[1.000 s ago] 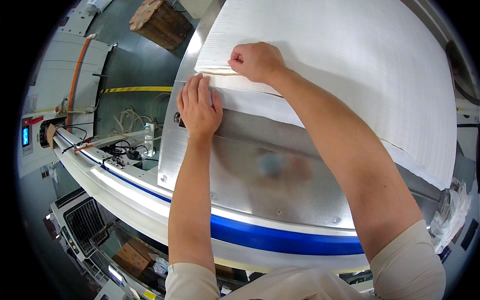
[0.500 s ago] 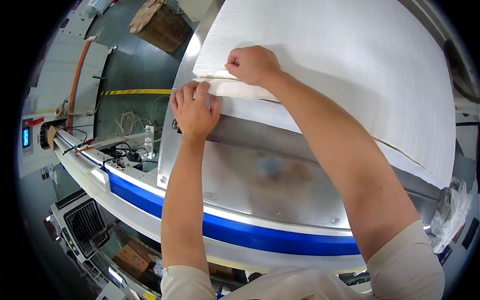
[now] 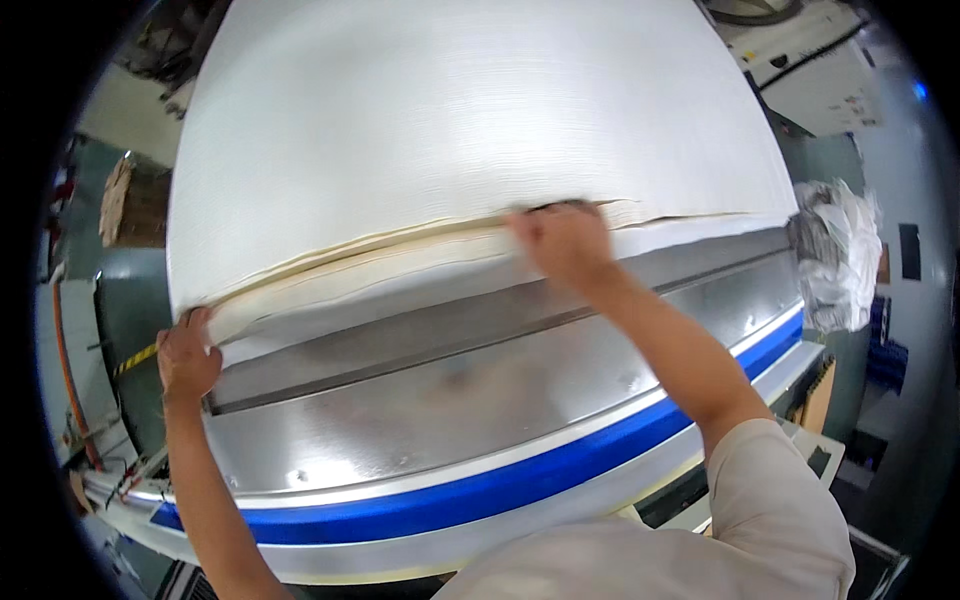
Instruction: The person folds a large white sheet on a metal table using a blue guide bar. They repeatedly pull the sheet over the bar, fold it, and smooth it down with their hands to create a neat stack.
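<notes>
A broad stack of white, finely ribbed sheets (image 3: 470,120) spreads away from me, its near edge showing several cream-coloured layers (image 3: 370,262). My left hand (image 3: 190,358) is at the near left corner of the stack, fingers curled over the edge and pinching the layers there. Right of the middle, my right hand (image 3: 566,243) is at the same edge, with its fingers bent and smeared by motion. Around it the upper layers stand slightly apart from those below, leaving a dark gap. Whether its fingers grip a layer is not clear.
Below the stack runs a shiny metal ledge (image 3: 420,425), bordered by a blue strip (image 3: 440,505) and a white rail near my body. Crumpled clear plastic (image 3: 838,255) hangs at the right. A brown box (image 3: 136,205) stands on the floor at the left.
My view has swung to the right. My right hand has moved right along the sheets' edge, away from my left hand. The left stays at the left corner, now curled over it.
</notes>
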`<state>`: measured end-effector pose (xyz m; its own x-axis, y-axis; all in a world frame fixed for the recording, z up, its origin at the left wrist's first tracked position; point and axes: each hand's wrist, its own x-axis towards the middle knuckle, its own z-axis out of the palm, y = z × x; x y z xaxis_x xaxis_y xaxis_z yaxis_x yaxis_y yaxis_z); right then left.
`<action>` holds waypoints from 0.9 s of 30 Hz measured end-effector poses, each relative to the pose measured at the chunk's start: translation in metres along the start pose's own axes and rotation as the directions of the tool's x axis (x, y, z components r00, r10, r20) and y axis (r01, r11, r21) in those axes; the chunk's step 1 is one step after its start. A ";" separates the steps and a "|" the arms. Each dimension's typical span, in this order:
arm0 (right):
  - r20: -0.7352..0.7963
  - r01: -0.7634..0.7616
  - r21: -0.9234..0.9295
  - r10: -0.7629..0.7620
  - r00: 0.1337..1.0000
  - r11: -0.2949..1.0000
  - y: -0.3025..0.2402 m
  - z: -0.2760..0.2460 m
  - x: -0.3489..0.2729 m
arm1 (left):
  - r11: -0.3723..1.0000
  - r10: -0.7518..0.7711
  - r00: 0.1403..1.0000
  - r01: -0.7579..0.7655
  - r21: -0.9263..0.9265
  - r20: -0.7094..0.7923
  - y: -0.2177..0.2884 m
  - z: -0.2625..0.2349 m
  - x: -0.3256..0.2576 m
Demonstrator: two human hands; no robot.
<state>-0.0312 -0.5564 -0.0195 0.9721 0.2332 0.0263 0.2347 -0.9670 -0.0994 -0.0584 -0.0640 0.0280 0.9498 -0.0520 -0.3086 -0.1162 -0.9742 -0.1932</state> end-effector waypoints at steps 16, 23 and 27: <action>0.141 -0.431 -0.455 0.540 0.830 0.780 0.458 -0.069 -0.085 | 0.975 -0.214 0.977 0.213 0.055 -0.003 -0.080 0.086 0.058; 0.428 -0.164 -0.592 0.481 0.765 0.789 0.598 -0.083 -0.120 | 0.938 -0.347 0.924 0.344 0.048 0.161 -0.061 0.073 0.067; 0.194 -0.455 -0.518 0.617 0.763 0.725 0.578 -0.059 -0.104 | 0.943 -0.333 0.942 0.332 0.031 0.051 -0.098 0.076 0.034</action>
<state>0.0030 -1.1461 -0.0213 0.8867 -0.3988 -0.2339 -0.2729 -0.8599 0.4314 -0.0368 0.0468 -0.0342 0.9182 0.2863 -0.2737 0.1963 -0.9291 -0.3135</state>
